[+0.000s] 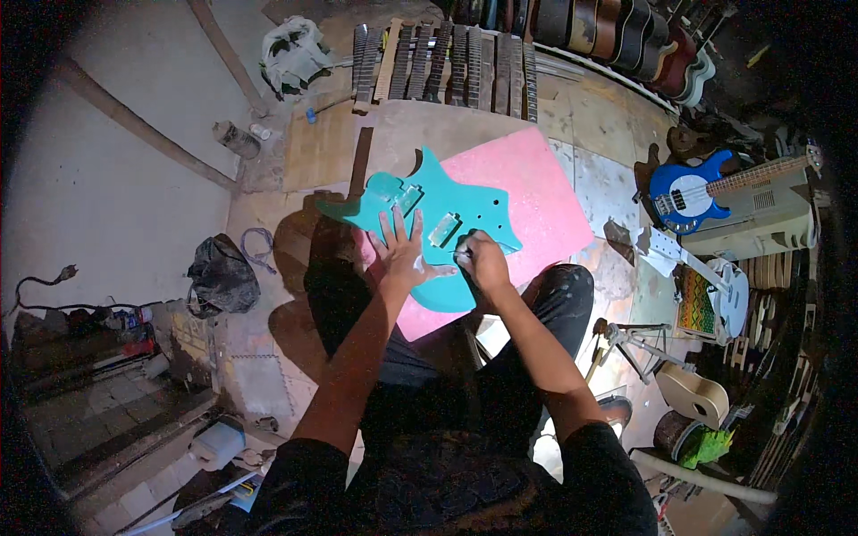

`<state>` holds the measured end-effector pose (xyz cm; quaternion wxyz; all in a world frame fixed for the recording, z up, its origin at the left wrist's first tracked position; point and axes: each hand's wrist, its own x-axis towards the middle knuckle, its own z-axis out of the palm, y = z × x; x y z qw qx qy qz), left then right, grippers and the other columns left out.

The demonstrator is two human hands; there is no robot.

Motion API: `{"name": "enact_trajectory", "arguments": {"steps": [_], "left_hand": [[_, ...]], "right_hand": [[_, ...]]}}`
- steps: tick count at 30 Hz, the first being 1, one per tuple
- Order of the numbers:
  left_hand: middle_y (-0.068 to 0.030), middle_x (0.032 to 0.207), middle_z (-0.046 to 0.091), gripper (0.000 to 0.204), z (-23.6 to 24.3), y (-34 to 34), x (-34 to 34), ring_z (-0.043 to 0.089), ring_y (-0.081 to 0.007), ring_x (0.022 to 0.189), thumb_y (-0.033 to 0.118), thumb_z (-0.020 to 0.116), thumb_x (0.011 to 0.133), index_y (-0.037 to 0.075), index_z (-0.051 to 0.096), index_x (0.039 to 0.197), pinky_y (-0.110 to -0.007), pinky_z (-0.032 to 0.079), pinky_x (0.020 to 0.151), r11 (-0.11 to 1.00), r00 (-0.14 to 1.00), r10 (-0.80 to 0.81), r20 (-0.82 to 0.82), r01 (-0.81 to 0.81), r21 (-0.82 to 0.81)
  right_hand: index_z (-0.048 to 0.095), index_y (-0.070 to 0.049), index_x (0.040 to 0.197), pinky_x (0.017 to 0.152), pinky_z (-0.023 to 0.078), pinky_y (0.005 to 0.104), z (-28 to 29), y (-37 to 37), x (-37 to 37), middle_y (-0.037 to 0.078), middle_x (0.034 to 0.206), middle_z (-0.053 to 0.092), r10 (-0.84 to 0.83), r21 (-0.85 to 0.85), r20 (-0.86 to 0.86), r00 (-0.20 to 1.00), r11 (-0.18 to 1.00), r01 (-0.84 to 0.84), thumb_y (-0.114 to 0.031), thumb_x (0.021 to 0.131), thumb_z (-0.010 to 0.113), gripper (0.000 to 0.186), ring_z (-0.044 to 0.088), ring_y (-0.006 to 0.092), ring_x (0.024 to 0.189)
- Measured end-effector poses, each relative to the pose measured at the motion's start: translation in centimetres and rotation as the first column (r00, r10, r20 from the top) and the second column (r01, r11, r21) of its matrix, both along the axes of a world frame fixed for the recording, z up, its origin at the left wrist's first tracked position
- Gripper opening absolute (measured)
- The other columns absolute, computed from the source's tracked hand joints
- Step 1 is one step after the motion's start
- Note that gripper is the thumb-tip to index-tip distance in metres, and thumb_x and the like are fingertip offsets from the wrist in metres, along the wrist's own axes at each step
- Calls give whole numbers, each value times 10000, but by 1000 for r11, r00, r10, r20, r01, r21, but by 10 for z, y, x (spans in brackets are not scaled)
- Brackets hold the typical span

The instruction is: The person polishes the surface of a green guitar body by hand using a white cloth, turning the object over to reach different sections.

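A teal guitar body (460, 196), with rectangular cutouts and small holes, lies on a pink board (545, 179) over my legs. My left hand (402, 252) rests on the body with its fingers spread across the lower left part. My right hand (484, 264) is closed at the lower right edge of the body, beside a cutout, around a small dark object that I cannot make out clearly. A dark narrow strip (362, 156) lies at the upper left of the body.
Beyond the board lie several guitar necks (442, 67), with guitar bodies (594, 31) racked behind. A blue bass (688, 192), a white guitar (728, 299) and a natural-wood guitar (690, 393) are at the right. A black bag (223, 272) sits at the left beside a cord.
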<state>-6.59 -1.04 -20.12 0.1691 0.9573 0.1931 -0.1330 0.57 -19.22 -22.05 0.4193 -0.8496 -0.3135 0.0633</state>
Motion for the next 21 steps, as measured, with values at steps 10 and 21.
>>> {"name": "enact_trajectory", "arguments": {"steps": [10, 21], "left_hand": [[-256, 1661, -79, 1518, -2, 0, 0, -139, -483, 1514, 834, 787, 480, 160, 59, 1629, -725, -41, 1140, 1000, 1000, 5, -6, -5, 1], [-299, 1644, -89, 1551, -8, 2, -4, -127, -537, 1494, 877, 754, 461, 87, 87, 1617, -793, -1, 1089, 999, 997, -34, 63, 33, 10]], "right_hand": [[646, -5, 811, 707, 482, 427, -5, -6, 0, 166, 806, 597, -10, 7, -76, 997, 1000, 11, 26, 726, 724, 119, 604, 362, 781], [661, -21, 903, 731, 493, 457, 20, 4, -5, 193, 876, 618, -41, -142, -104, 994, 990, 27, -33, 786, 728, 135, 621, 399, 832]]}}
